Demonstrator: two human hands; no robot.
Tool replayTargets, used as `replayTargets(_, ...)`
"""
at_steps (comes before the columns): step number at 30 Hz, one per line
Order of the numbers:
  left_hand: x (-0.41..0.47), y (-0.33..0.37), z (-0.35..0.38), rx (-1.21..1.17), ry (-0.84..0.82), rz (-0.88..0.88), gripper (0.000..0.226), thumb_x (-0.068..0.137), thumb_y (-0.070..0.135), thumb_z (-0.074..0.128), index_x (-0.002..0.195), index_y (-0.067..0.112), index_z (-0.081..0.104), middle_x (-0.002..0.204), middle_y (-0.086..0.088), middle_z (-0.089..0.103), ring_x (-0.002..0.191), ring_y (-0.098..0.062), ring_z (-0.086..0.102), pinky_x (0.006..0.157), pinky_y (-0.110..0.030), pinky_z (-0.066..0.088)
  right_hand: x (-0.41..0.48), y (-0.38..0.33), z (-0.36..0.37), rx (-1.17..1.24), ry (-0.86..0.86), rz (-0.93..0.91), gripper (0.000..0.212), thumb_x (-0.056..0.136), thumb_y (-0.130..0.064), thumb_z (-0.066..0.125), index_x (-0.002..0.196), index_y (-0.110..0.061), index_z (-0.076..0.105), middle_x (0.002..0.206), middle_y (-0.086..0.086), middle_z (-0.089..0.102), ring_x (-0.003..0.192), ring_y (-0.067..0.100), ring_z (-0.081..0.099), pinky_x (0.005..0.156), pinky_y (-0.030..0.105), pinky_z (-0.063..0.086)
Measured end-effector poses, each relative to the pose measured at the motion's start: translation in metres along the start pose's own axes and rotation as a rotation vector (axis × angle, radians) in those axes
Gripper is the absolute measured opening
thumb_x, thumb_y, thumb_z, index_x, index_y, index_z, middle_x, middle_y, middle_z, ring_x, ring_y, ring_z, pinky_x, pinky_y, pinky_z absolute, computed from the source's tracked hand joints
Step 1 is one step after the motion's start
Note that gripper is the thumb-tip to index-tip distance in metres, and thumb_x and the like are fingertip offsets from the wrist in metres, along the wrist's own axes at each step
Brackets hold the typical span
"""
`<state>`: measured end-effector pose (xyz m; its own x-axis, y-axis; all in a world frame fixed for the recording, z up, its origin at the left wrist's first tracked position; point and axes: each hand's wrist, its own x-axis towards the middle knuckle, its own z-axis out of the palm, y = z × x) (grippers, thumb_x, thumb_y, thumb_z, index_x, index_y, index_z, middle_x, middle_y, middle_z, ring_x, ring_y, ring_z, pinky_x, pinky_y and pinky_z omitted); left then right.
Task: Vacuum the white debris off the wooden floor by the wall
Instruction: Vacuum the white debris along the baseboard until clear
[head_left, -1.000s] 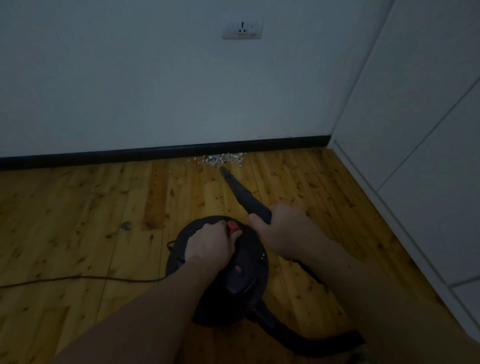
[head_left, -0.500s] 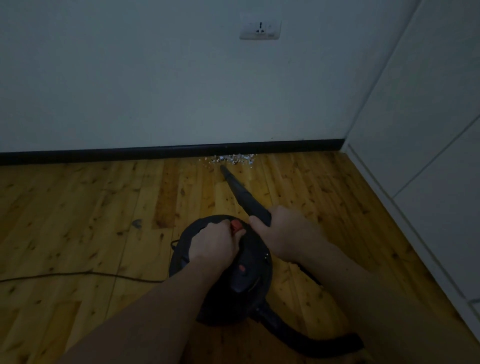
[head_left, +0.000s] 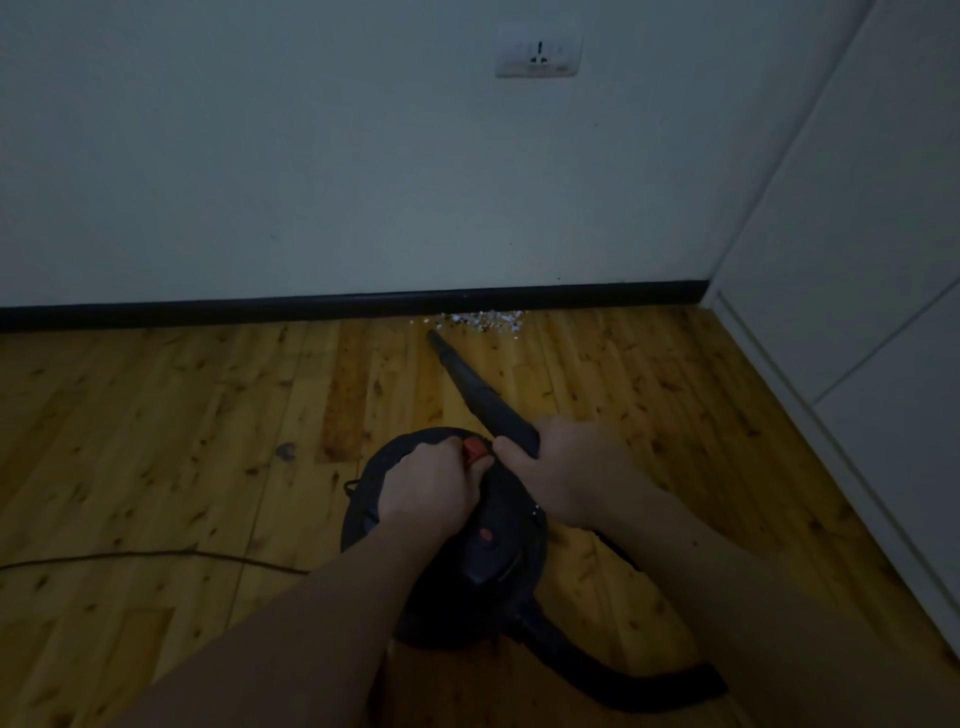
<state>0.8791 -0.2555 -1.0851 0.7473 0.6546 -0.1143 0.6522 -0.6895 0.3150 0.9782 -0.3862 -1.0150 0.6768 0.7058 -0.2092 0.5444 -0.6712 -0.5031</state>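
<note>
A patch of white debris lies on the wooden floor against the black skirting board. A round black vacuum cleaner stands on the floor below me. My left hand is closed over its top handle, thumb beside the red switch. My right hand grips the black nozzle, which slants up-left. Its tip rests just short of the debris, at its left end. The black hose curls from the vacuum's base to the lower right.
A thin power cord runs left across the floor from the vacuum. A white wall socket sits high on the wall. White cabinet panels close off the right side, forming a corner near the debris.
The view has drifted, so the debris and socket sit further right. The nozzle tip has crept a little closer to the debris. Both hands keep their holds.
</note>
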Motion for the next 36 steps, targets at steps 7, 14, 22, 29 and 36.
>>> replayTargets(7, 0.013, -0.002, -0.003, -0.002, -0.003, 0.025, 0.043, 0.101, 0.063, 0.038, 0.092, 0.024, 0.054, 0.078, 0.003, 0.057, 0.067, -0.021, 0.056, 0.058, -0.035, 0.043, 0.018, -0.003, 0.001, 0.034, 0.0, -0.041, 0.049, 0.097, -0.063, 0.048, 0.081, -0.018, 0.059, 0.076, -0.001, 0.064, 0.067, 0.014, 0.061, 0.058, 0.032, 0.047)
replayTargets(14, 0.028, 0.0, -0.008, 0.005, 0.019, 0.052, 0.038, 0.103, 0.051, 0.038, 0.097, 0.02, 0.059, 0.08, 0.001, 0.06, 0.069, -0.022, 0.059, 0.06, -0.035, 0.046, 0.044, -0.011, 0.009, 0.106, 0.0, -0.068, 0.049, 0.096, -0.059, 0.05, 0.079, -0.016, 0.064, 0.074, 0.001, 0.069, 0.067, 0.018, 0.066, 0.064, 0.039, 0.058)
replayTargets(22, 0.043, 0.002, -0.009, -0.001, 0.009, 0.042, 0.03, 0.103, 0.047, 0.039, 0.087, 0.024, 0.05, 0.076, 0.003, 0.057, 0.062, -0.018, 0.053, 0.057, -0.034, 0.043, 0.059, -0.017, 0.017, 0.066, 0.083, -0.079, 0.046, 0.097, -0.058, 0.049, 0.085, -0.016, 0.063, 0.076, -0.001, 0.066, 0.069, 0.015, 0.064, 0.066, 0.035, 0.056)
replayTargets(29, 0.048, 0.005, -0.008, -0.009, -0.016, 0.038, 0.043, 0.103, 0.054, 0.036, 0.104, 0.02, 0.061, 0.091, -0.004, 0.067, 0.071, -0.021, 0.056, 0.063, -0.035, 0.044, 0.057, -0.007, 0.009, 0.057, 0.095, -0.059, 0.047, 0.098, -0.06, 0.048, 0.087, -0.016, 0.062, 0.078, 0.0, 0.066, 0.069, 0.015, 0.063, 0.066, 0.036, 0.055)
replayTargets(36, 0.045, 0.014, -0.006, -0.013, -0.028, 0.012, 0.049, 0.102, 0.059, 0.034, 0.104, 0.019, 0.061, 0.095, -0.005, 0.067, 0.084, -0.026, 0.066, 0.066, -0.036, 0.046, 0.052, 0.009, 0.006, 0.091, 0.064, -0.035, 0.055, 0.093, -0.067, 0.045, 0.085, -0.016, 0.062, 0.075, -0.001, 0.065, 0.067, 0.016, 0.064, 0.06, 0.034, 0.051)
